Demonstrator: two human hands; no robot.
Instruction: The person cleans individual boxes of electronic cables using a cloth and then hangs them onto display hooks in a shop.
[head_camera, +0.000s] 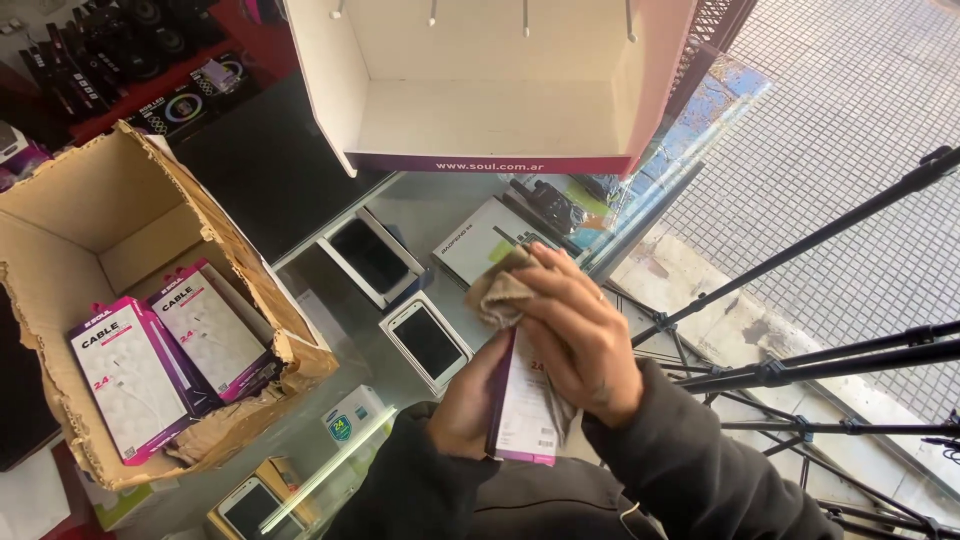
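You have a single view, from the camera on your head; it looks steeply down over your chest and dark sleeves, close to your left hand (470, 405) and right hand (580, 335) at lower centre; it faces out across a glass counter (440, 205); an open cardboard box (120, 230) sits at the left edge, a white display stand (490, 110) fills the top, and black tripod legs (800, 365) cross the tiled floor at right.
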